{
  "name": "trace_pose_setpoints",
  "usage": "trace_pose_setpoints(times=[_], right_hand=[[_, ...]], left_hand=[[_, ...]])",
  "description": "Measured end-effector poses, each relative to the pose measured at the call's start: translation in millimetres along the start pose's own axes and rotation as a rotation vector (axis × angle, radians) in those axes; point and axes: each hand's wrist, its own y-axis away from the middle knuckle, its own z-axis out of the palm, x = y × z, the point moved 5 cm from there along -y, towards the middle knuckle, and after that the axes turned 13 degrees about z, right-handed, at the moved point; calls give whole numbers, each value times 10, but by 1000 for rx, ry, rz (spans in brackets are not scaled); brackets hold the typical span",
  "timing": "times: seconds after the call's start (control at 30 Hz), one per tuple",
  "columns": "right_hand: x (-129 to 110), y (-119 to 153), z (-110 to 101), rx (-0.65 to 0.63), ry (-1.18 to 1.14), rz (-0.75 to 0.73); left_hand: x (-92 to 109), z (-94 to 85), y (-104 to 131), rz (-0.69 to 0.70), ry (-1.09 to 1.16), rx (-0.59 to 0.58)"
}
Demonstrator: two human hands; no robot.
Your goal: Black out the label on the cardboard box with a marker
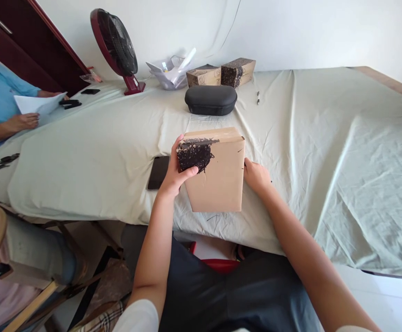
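A brown cardboard box (219,180) is held tilted at the front edge of the cloth-covered table (117,152). Dense black scribbles (195,157) cover its upper left corner. My left hand (180,170) grips that corner, thumb on the near face and fingers round the left side. At the box's right edge is my right hand (257,175), its fingers curled and mostly hidden; what it holds, if anything, cannot be made out. A dark phone (158,172) lies beside my left hand.
Behind the box sit a black case (211,100), two scribbled boxes (238,72), a plastic basket (171,78) and a red fan (117,46). A pen (258,97) lies right of the case. At left, a person in blue (5,97) holds paper (41,105).
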Motion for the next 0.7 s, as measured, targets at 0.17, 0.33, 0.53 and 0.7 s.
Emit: trace_pose_setpoints(times=[0.17, 0.33, 0.53, 0.7], right_hand=[[2, 12, -22, -5, -2, 5], [9, 32, -44, 10, -32, 7], [-54, 93, -28, -8, 35, 5], [-72, 122, -31, -4, 41, -7]], left_hand=[[-7, -2, -1, -8, 3, 8], [8, 12, -7, 12, -21, -23], [-10, 2, -12, -2, -25, -31], [-40, -14, -17, 4, -42, -48]])
